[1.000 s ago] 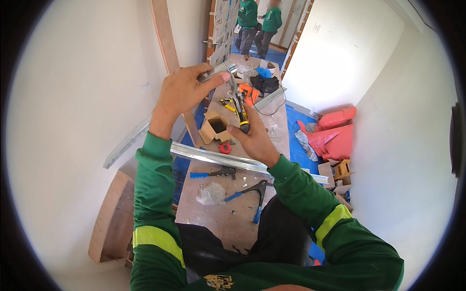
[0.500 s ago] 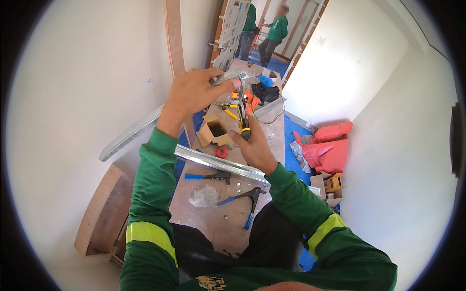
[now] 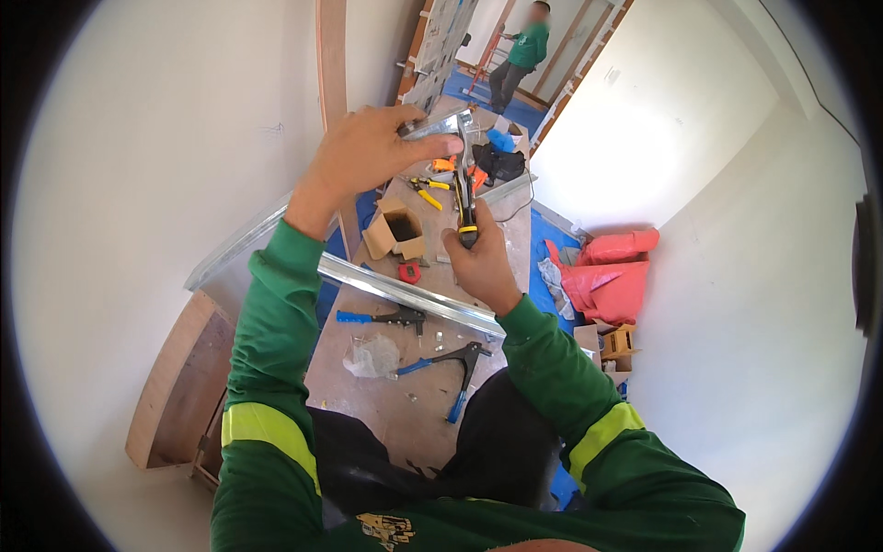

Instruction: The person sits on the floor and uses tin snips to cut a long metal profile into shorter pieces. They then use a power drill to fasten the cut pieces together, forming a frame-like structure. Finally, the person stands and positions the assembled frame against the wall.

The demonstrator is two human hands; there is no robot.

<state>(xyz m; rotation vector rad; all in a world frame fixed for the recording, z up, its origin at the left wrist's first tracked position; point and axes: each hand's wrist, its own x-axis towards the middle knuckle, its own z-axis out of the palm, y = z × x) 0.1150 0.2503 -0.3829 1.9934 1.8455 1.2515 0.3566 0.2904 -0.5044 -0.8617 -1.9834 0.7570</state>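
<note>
A galvanized metal channel (image 3: 440, 126) is gripped near its end by my left hand (image 3: 359, 161), thumb along its near side. A similar length slants out to the left beyond my forearm and looks like the same piece. My right hand (image 3: 486, 262) is wrapped round the black and yellow handles of a pair of tin snips (image 3: 466, 198). The snips point away from me, their head up at the channel's end beside my left thumb. Whether the blades bite on the metal is hard to see. Under my forearms, a second metal channel (image 3: 405, 293) lies across the worktable (image 3: 368, 405).
On the table are two blue-handled riveters (image 3: 382, 316) (image 3: 460, 363), a plastic bag (image 3: 372, 355), a red tape measure (image 3: 409, 272), an open cardboard box (image 3: 397, 232) and yellow-handled pliers (image 3: 427, 195). Red sheeting (image 3: 612, 276) lies at right. A person (image 3: 524, 55) stands far off.
The snips and channel end have shifted slightly, with the snips now more upright. My view has moved a little, and one of the two people in the background is out of sight.
</note>
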